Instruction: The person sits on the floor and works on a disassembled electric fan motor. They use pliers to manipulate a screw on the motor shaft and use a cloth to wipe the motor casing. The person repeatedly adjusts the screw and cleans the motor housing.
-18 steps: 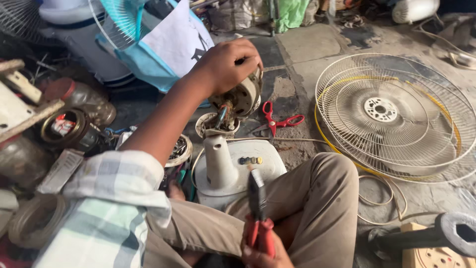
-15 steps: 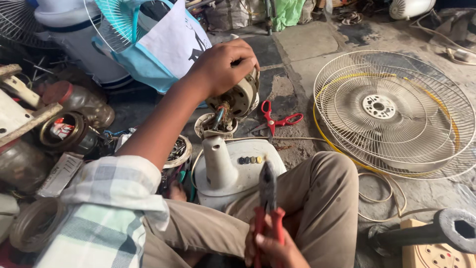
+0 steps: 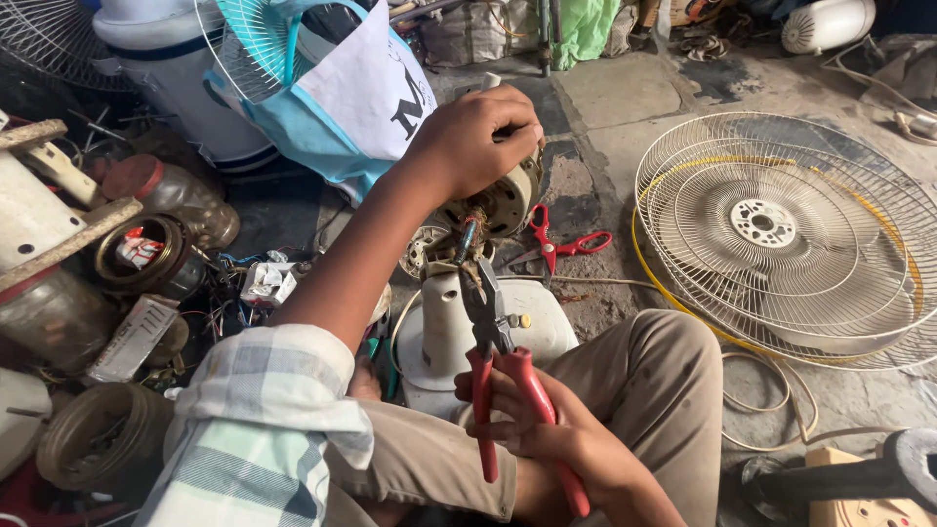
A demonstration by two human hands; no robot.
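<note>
My left hand [image 3: 478, 137] grips the top of a round metal fan motor [image 3: 503, 200] and holds it tilted above a white fan base [image 3: 527, 327]. My right hand [image 3: 547, 429] holds red-handled pliers [image 3: 493, 356] upright. Their jaws [image 3: 478, 283] point up at the wires and small parts under the motor. Whether the jaws touch a wire I cannot tell. My legs in tan trousers lie below the base.
Red scissors [image 3: 561, 244] lie on the floor right of the motor. A white wire fan guard [image 3: 791, 234] lies at the right, over a yellow ring. Jars, coils and motor parts [image 3: 146, 254] crowd the left. A blue-and-white bag [image 3: 342, 98] stands behind.
My right hand has raised the pliers from my lap up toward the underside of the motor. My left hand keeps its hold on the motor.
</note>
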